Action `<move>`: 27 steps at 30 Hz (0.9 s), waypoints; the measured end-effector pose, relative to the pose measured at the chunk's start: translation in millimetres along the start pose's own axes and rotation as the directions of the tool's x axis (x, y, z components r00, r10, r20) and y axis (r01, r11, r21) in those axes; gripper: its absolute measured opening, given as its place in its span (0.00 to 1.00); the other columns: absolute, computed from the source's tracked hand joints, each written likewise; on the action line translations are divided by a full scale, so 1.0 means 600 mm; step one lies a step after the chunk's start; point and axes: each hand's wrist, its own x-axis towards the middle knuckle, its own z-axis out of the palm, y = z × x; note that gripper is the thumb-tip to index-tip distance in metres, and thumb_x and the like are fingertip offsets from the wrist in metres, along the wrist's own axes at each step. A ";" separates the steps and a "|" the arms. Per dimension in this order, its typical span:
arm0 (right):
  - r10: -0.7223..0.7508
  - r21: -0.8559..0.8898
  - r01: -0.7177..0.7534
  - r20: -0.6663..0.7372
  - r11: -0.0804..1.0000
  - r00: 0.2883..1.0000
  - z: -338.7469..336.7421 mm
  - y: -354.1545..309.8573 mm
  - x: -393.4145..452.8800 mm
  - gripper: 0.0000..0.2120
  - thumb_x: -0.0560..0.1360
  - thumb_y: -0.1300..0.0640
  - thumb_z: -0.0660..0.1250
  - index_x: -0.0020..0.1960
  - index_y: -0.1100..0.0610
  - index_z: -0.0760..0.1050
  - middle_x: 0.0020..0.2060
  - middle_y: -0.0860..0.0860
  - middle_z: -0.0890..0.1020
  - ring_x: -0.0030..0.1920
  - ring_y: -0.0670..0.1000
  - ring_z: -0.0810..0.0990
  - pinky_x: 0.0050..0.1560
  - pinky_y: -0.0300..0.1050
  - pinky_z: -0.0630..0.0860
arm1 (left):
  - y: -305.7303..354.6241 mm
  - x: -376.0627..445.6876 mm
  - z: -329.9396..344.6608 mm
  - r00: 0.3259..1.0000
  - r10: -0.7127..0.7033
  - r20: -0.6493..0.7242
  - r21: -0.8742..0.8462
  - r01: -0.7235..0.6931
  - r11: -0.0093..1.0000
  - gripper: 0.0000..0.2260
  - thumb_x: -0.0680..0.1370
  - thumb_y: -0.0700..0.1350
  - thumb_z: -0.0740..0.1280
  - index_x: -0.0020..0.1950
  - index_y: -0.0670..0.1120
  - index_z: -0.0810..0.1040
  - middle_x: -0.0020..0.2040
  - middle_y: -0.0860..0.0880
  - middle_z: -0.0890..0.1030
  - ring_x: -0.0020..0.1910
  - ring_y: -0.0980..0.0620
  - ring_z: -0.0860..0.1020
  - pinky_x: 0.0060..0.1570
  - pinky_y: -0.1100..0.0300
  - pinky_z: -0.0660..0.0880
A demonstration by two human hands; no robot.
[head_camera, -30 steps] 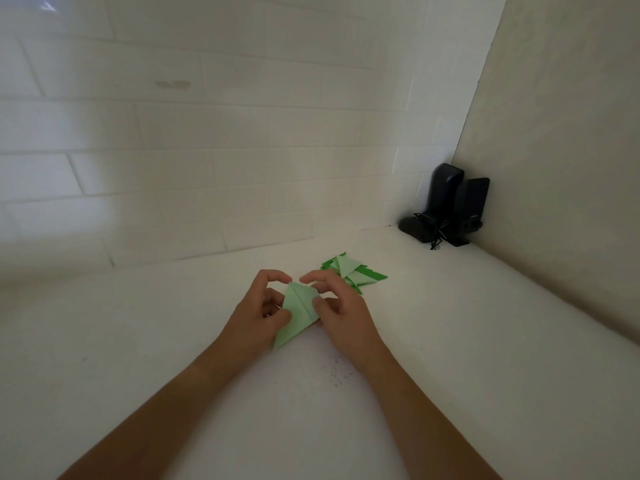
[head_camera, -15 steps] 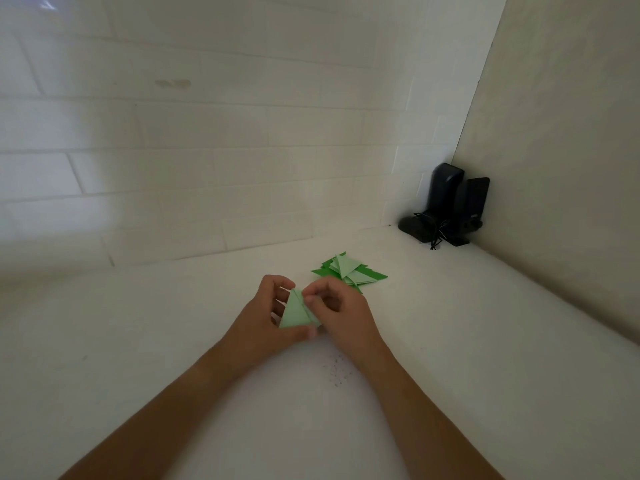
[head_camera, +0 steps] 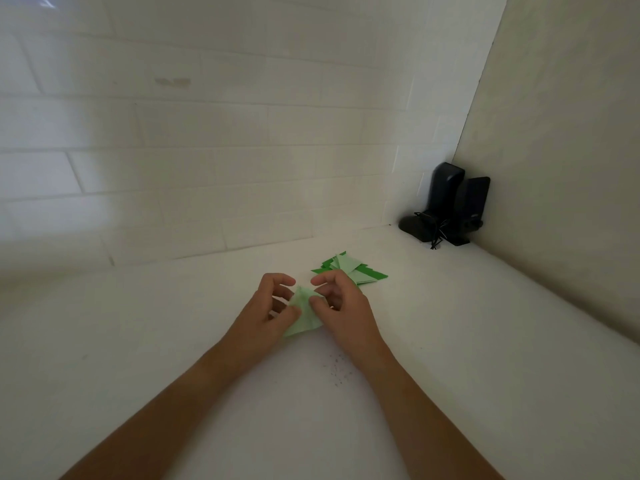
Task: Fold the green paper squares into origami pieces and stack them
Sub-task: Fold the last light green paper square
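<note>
Both hands pinch one green paper piece.
Left hand (head_camera: 266,308) and right hand (head_camera: 341,306) clamp the pale green piece (head_camera: 304,315), just before the stack (head_camera: 351,270).

Green paper, one piece in work, a pile behind.
Pale green folded piece (head_camera: 304,315): roughly triangular, point away from the person, blurred, low over the white surface. Just beyond it to the right, a loose stack of folded pieces (head_camera: 353,270), light and dark green triangles overlapping unevenly, lying flat.
</note>
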 end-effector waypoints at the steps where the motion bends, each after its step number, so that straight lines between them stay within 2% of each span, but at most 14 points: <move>1: -0.001 -0.004 0.001 0.003 1.000 1.000 0.000 0.001 0.000 0.09 0.78 0.65 0.69 0.54 0.53 0.79 0.37 0.43 0.81 0.40 0.43 0.79 0.45 0.40 0.75 | 0.000 0.000 -0.001 0.999 -0.012 -0.030 -0.024 0.011 1.000 0.13 0.82 0.39 0.66 0.64 0.52 0.72 0.56 0.50 0.77 0.43 0.61 0.76 0.43 0.70 0.73; 3: -0.014 -0.021 0.015 0.013 1.000 1.000 -0.001 0.001 0.000 0.08 0.77 0.66 0.69 0.53 0.54 0.80 0.40 0.45 0.82 0.41 0.42 0.79 0.44 0.39 0.75 | -0.001 0.000 -0.005 0.997 -0.033 -0.070 -0.064 0.029 0.998 0.14 0.78 0.44 0.65 0.62 0.55 0.76 0.54 0.54 0.80 0.47 0.55 0.79 0.44 0.69 0.74; 6: -0.036 -0.044 0.037 0.023 0.998 0.999 -0.001 -0.003 -0.001 0.08 0.77 0.67 0.68 0.51 0.56 0.80 0.44 0.48 0.84 0.42 0.42 0.79 0.43 0.34 0.74 | -0.005 0.000 -0.012 0.999 -0.011 -0.044 -0.046 0.009 0.999 0.20 0.71 0.43 0.62 0.61 0.58 0.79 0.51 0.58 0.82 0.50 0.55 0.81 0.46 0.65 0.78; 11: -0.024 -0.072 0.023 -0.010 0.997 1.000 -0.001 0.000 -0.001 0.09 0.76 0.66 0.68 0.50 0.53 0.81 0.46 0.47 0.84 0.47 0.47 0.81 0.44 0.33 0.74 | -0.002 0.002 -0.013 1.000 0.002 -0.015 -0.074 -0.003 0.997 0.18 0.72 0.42 0.64 0.58 0.55 0.81 0.51 0.54 0.84 0.48 0.56 0.82 0.46 0.66 0.77; 14: 0.016 -0.062 -0.019 -0.047 0.998 0.999 -0.001 0.002 0.001 0.08 0.76 0.63 0.70 0.51 0.52 0.81 0.46 0.46 0.84 0.48 0.45 0.81 0.46 0.32 0.74 | -0.002 0.003 -0.012 1.000 0.003 -0.001 -0.088 -0.003 0.996 0.15 0.72 0.43 0.65 0.57 0.52 0.82 0.54 0.51 0.84 0.47 0.56 0.83 0.47 0.65 0.77; 16: 0.020 -0.062 -0.024 -0.059 0.998 0.998 -0.001 0.002 0.001 0.05 0.76 0.61 0.72 0.50 0.52 0.81 0.45 0.46 0.84 0.44 0.41 0.79 0.44 0.31 0.73 | -0.005 0.004 -0.012 1.000 0.014 0.014 -0.090 -0.013 0.996 0.14 0.73 0.42 0.66 0.57 0.50 0.81 0.54 0.50 0.84 0.47 0.54 0.83 0.47 0.64 0.78; 22: -0.048 -0.108 0.044 -0.035 0.993 0.998 0.000 0.003 0.002 0.05 0.75 0.63 0.73 0.45 0.55 0.80 0.41 0.49 0.83 0.39 0.41 0.76 0.40 0.33 0.73 | -0.013 0.007 -0.012 1.000 0.021 0.010 -0.093 -0.020 0.995 0.15 0.72 0.43 0.67 0.58 0.49 0.81 0.55 0.49 0.84 0.47 0.52 0.84 0.48 0.61 0.78; 27: -0.088 -0.093 0.090 0.025 0.992 0.996 0.004 0.000 -0.001 0.02 0.78 0.58 0.73 0.47 0.52 0.81 0.44 0.45 0.84 0.45 0.45 0.80 0.44 0.35 0.75 | -0.019 0.010 -0.013 0.999 0.030 -0.024 -0.090 -0.032 0.995 0.16 0.72 0.44 0.67 0.59 0.48 0.82 0.56 0.47 0.84 0.52 0.53 0.84 0.53 0.56 0.80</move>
